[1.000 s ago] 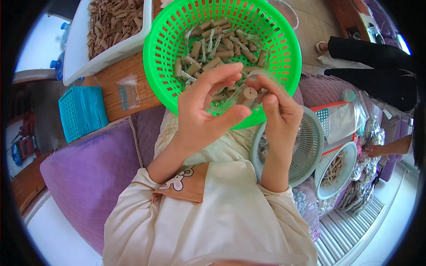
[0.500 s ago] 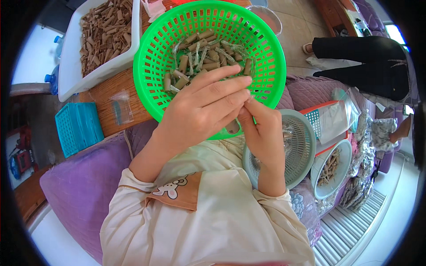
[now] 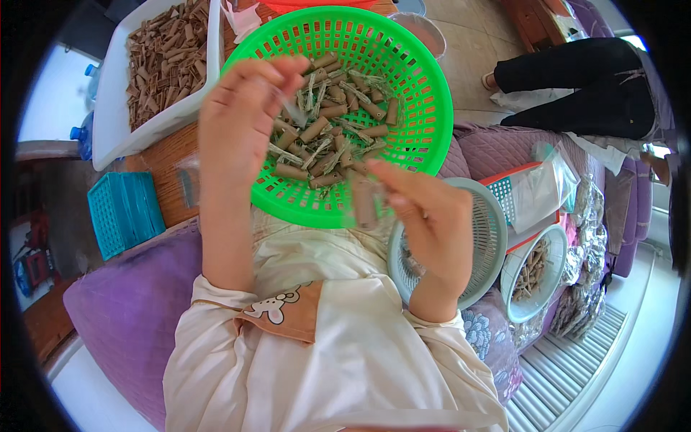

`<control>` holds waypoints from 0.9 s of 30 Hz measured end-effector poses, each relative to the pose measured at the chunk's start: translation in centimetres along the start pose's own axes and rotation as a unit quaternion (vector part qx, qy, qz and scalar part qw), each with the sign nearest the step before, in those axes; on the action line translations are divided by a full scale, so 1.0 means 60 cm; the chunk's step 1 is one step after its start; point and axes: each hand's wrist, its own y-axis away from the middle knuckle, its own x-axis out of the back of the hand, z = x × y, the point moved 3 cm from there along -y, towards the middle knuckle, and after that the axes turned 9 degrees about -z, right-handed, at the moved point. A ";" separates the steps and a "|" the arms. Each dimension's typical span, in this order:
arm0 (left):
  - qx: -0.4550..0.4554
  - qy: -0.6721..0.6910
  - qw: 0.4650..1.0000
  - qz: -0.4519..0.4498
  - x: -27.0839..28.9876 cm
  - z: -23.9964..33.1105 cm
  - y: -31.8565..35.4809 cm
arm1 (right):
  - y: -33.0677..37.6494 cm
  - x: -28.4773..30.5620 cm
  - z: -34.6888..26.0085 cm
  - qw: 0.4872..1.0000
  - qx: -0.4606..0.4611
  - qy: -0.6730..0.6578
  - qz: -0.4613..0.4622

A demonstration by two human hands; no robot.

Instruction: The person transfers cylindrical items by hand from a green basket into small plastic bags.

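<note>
A bright green plastic basket (image 3: 432, 122) sits in front of me. In it lie several short brown cardboard-like tubes (image 3: 314, 129), many with bundles of pale strands (image 3: 281, 153) at their ends. Over the basket's near right rim, my right hand (image 3: 435, 234) pinches one brown tube (image 3: 364, 201) between thumb and fingers; the tube is slightly blurred. My left hand (image 3: 241, 119) is raised above the basket's left rim, its fingers drawn together and smeared by motion. A faint translucent strip trails below those fingers, too blurred to name.
A white tub (image 3: 108, 119) of brown tubes stands at the far left, near a turquoise basket (image 3: 126, 214). On my right are a grey-blue colander (image 3: 489, 248), a pale bowl (image 3: 509, 281) of brown pieces and plastic bags (image 3: 540, 183). A person in black trousers (image 3: 576, 93) is beyond.
My hands, together over the basket before, have moved apart. The left went up and to the left; the right now shows a brown tube. The basket shifted slightly left in view.
</note>
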 end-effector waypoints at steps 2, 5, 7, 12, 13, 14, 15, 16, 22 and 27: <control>-0.020 0.123 0.991 0.055 0.013 0.009 -0.006 | 0.008 0.010 0.025 0.979 -0.048 -0.180 0.083; -0.032 0.214 0.976 -0.018 -0.003 0.019 0.006 | 0.002 0.028 0.044 0.963 -0.050 -0.222 0.142; -0.037 0.269 0.951 -0.148 -0.037 0.006 0.015 | -0.001 0.030 0.055 0.960 -0.054 -0.227 0.156; 0.037 0.258 0.955 -0.139 -0.095 0.001 0.042 | 0.000 0.026 0.060 0.949 -0.049 -0.250 0.184; 0.053 0.229 0.966 -0.104 -0.100 0.001 0.042 | 0.001 0.026 0.059 0.940 -0.057 -0.289 0.172; 0.053 0.229 0.966 -0.104 -0.105 -0.003 0.041 | 0.002 0.025 0.057 0.929 -0.066 -0.327 0.160; 0.050 0.185 0.976 -0.099 -0.107 -0.008 0.041 | 0.004 0.026 0.055 0.929 -0.065 -0.327 0.160; 0.048 0.142 0.984 -0.094 -0.108 -0.012 0.040 | 0.004 0.025 0.052 0.917 -0.054 -0.368 0.143; 0.085 -0.073 0.989 -0.099 -0.117 -0.026 0.031 | 0.005 0.017 0.040 0.887 -0.059 -0.444 0.109; 0.124 -0.059 0.986 -0.090 -0.120 -0.043 0.031 | 0.006 0.011 0.044 0.858 -0.064 -0.504 0.079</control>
